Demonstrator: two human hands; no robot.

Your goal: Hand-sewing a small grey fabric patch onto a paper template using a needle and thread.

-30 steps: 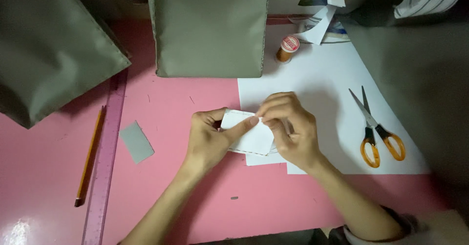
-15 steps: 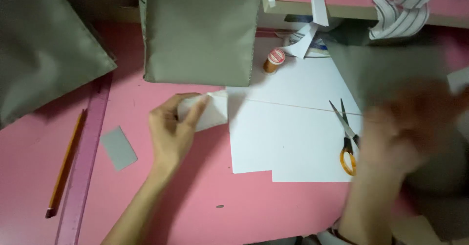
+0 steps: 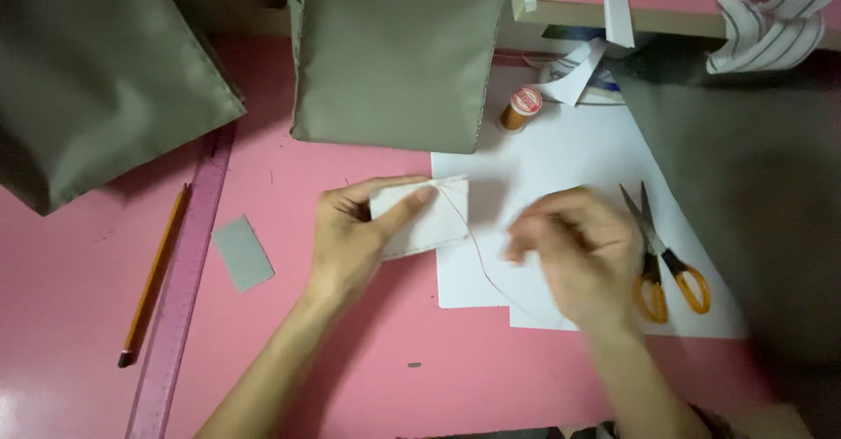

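Back from the scissors' (image 3: 664, 255) side, the right hand (image 3: 578, 259) now blurs just right of the white folded piece (image 3: 425, 217) — its fingers bunched, seemingly pinching a thread (image 3: 477, 251). The left hand (image 3: 350, 237) pinches the piece — long axis sideways — on the pink table (image 3: 350, 369).

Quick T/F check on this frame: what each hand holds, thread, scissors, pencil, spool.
1. The left hand holds a white fabric piece. True.
2. A thread runs from that piece toward the right hand. True.
3. The right hand holds the scissors. False: they lie on the white paper, beside the hand.
4. The pencil lies right of the pink ruler. False: it lies left of it.
5. The thread spool stands near the paper's top edge. True.
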